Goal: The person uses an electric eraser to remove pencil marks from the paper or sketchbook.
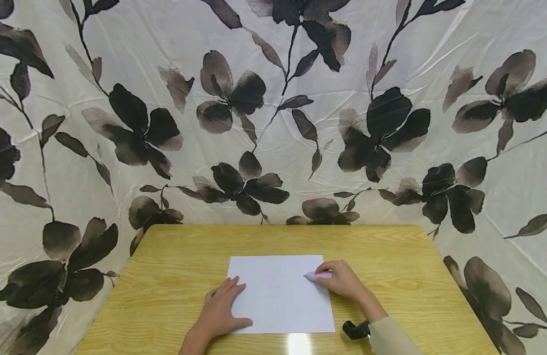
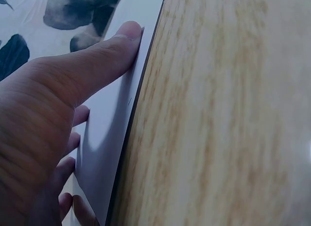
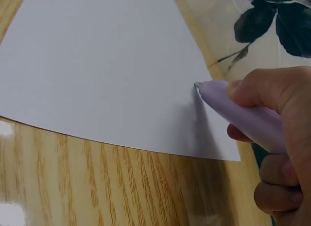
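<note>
A blank white sheet of paper [image 1: 278,296] lies on the wooden table. My left hand [image 1: 222,306] rests on its left side with fingers spread, the thumb near the front edge; in the left wrist view the thumb of that hand [image 2: 43,99] lies along the sheet. At the sheet's right side, my right hand [image 1: 342,281] pinches a lilac pen-shaped tool [image 3: 243,109] with a thick, tapering body. Its small metal tip [image 3: 197,84] points left over the paper, close to the right edge; whether it touches the surface I cannot tell.
The yellowish wooden table [image 1: 189,241] extends around the sheet on all sides. A black device [image 1: 355,330] sits at my right wrist, beside a beige sleeve [image 1: 391,335]. White cloth with dark flowers [image 1: 273,148] hangs behind and at both sides of the table.
</note>
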`<state>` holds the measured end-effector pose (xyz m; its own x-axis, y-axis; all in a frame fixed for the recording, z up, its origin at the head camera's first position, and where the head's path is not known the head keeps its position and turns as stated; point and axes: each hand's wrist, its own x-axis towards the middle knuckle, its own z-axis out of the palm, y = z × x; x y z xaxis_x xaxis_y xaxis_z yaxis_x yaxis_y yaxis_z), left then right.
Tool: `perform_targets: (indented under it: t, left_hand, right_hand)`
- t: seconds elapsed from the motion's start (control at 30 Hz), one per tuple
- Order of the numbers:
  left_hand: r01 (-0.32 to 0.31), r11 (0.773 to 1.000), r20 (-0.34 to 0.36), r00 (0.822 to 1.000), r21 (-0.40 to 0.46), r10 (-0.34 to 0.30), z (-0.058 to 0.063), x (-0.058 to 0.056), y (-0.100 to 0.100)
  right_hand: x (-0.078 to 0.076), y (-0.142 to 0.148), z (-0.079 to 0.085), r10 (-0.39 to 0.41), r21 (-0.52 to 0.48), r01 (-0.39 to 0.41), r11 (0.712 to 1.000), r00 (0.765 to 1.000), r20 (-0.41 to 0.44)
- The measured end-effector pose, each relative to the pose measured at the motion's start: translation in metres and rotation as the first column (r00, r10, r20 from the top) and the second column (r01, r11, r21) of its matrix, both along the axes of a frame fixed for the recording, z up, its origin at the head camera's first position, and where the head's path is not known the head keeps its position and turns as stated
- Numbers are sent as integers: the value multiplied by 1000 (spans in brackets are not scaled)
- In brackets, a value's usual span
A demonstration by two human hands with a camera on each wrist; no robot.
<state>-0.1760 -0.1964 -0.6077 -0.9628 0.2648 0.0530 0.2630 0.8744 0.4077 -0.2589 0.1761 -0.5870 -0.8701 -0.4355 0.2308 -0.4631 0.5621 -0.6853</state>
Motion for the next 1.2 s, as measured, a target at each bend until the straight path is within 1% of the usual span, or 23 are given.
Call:
perform_targets:
  t: [0.07, 0.13, 0.37, 0.73, 0.93, 1.07, 1.2]
  left_hand:
    - [8, 1000, -13, 1000, 3, -8, 0, 0, -1]
    - [7, 1000, -11, 1000, 2, -7, -1, 0, -1]
    - [-3, 1000, 10, 1000, -4, 3, 1, -1, 0]
    - [-6, 1000, 26, 1000, -4, 6, 0, -1, 0]
    - [1, 1000, 23, 1000, 6, -1, 0, -3, -1]
    - [-2, 1000, 30, 1000, 4, 2, -1, -4, -1]
    - [-5, 1000, 35, 999, -5, 5, -2, -3, -2]
  right_hand:
    - [0, 0, 0, -5, 2, 5, 1000, 1000, 4]
    - [-1, -1, 0, -12, 9, 12, 1000, 1000, 17]
    - [0, 0, 3, -9, 9, 8, 1000, 999, 40]
    - [-2, 2, -2, -3, -5, 3, 1000, 1000, 30]
    - [-4, 3, -1, -15, 4, 15, 1000, 999, 48]
    - [-5, 3, -1, -3, 1, 2, 1000, 999, 35]
    - [-4, 2, -1, 28, -3, -28, 1000, 999, 35]
